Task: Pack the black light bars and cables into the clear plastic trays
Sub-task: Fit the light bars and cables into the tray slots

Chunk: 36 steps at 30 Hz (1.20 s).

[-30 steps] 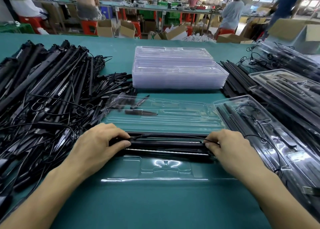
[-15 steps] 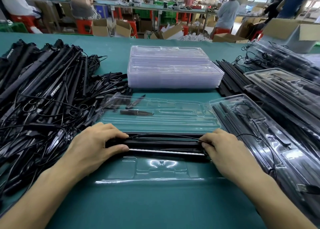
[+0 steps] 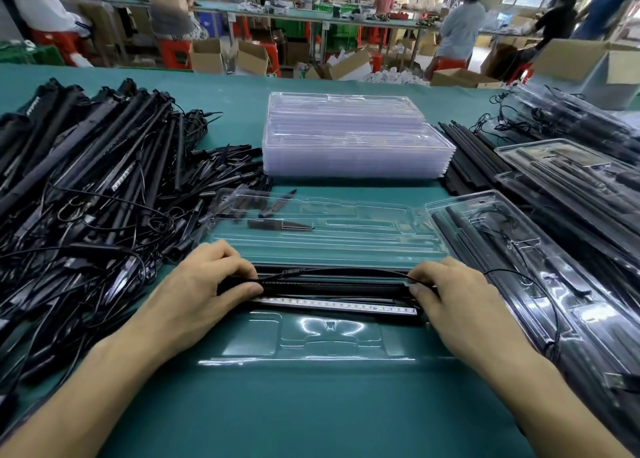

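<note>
Lying open flat on the teal counter [image 3: 311, 416], a clear plastic tray [image 3: 311, 340] with its near half showing bare moulded pockets and its far half [image 3: 322, 239] holding only a small black piece [image 3: 277, 225] in one recess. Seated along the fold between the two halves, a black light bar [image 3: 332, 289] running left to right, its strip of white LEDs [image 3: 339, 304] facing the near side, with a thin black cable [image 3: 346, 271] arching just over its far edge. Behind that, at centre, a stack of empty clear trays [image 3: 356, 146], nothing inside them. At right, a closed clear tray [image 3: 512, 267] set at an angle, packed with black bars and a coiled cable, and beyond it more filled trays [image 3: 568, 167] overlapping one another. At left, a loose heap of black light bars and cables [image 3: 86, 194] spread over the counter, touching the open tray's far left corner. Left hand [image 3: 201, 284] curled around the left end of the light bar, thumb pressed along its near face and fingers over the top, gripping it. Right hand [image 3: 450, 295] likewise closed on the right end, thumb on the near side, fingertips pinching the bar where the cable meets it. Both forearms bare, reaching in from the near edge.
</note>
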### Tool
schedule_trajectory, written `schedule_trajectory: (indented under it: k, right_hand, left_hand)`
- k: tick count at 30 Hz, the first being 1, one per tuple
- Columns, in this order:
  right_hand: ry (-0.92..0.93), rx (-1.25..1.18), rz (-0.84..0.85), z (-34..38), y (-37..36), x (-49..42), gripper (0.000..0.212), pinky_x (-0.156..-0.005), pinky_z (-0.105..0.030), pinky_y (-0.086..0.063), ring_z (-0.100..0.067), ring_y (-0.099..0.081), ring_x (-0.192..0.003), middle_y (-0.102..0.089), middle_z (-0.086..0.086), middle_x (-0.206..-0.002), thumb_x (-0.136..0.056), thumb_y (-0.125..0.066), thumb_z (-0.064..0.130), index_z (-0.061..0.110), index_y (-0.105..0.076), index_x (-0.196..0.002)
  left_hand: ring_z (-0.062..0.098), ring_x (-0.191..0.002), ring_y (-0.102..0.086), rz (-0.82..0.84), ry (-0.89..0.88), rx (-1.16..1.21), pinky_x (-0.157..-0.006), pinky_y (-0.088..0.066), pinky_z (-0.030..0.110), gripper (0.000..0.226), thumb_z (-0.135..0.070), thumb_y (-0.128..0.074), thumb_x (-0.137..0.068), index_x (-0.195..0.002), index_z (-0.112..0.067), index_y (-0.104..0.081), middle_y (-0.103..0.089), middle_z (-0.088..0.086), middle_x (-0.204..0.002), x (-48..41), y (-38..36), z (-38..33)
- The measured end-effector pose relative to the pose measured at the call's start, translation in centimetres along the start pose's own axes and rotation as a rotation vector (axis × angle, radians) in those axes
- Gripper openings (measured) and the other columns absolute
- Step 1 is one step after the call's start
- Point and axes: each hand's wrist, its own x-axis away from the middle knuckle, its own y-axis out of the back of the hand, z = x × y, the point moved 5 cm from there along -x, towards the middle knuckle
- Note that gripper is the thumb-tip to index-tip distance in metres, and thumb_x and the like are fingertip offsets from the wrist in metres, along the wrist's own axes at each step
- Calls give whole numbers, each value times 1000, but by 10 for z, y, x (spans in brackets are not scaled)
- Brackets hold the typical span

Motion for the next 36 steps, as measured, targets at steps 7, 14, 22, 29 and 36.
schedule_trajectory:
  k: [7,14,22,29,36]
  right_hand:
    - [9,67,23,1,1,-5,13,-79,-42,-51,-27,-60,-94,-61,12,-97,-95,-54,37,33,-66,-99]
    - [0,4,47,-3,-3,-4,15,-84,-39,-50,-25,-58,-99,-57,14,-102,-96,-54,35,40,-65,-105]
    - [22,-104,39,-2,2,-3,15,-91,-41,-48,-18,-57,-103,-57,15,-108,-92,-63,36,39,-67,-106]
    - [1,89,23,-7,9,4,20,-86,-40,-49,-24,-59,-106,-59,19,-114,-93,-61,34,44,-64,-110]
    - [7,110,56,-7,7,6,28,-89,-41,-49,-23,-58,-111,-58,20,-117,-95,-56,36,45,-59,-121]
  left_hand:
    - [6,-84,-62,-31,143,45,-77,-51,44,23,-60,-68,-67,-85,-45,-71,-69,-20,-79,1,10,14]
    - [3,-83,-59,-70,161,-29,-77,-51,41,31,-64,-63,-69,-83,-37,-71,-65,-20,-77,4,12,8]
    - [13,-92,-62,6,95,-150,-89,-48,48,60,-79,-53,-66,-99,-34,-74,-68,-20,-95,10,18,4]
    - [0,-94,-57,-96,129,-1,-86,-45,26,42,-68,-68,-75,-92,-31,-77,-68,-20,-91,13,24,10]
    - [-5,-94,-48,111,249,-64,-76,-39,20,43,-67,-69,-58,-94,-44,-72,-60,-21,-93,18,38,29]
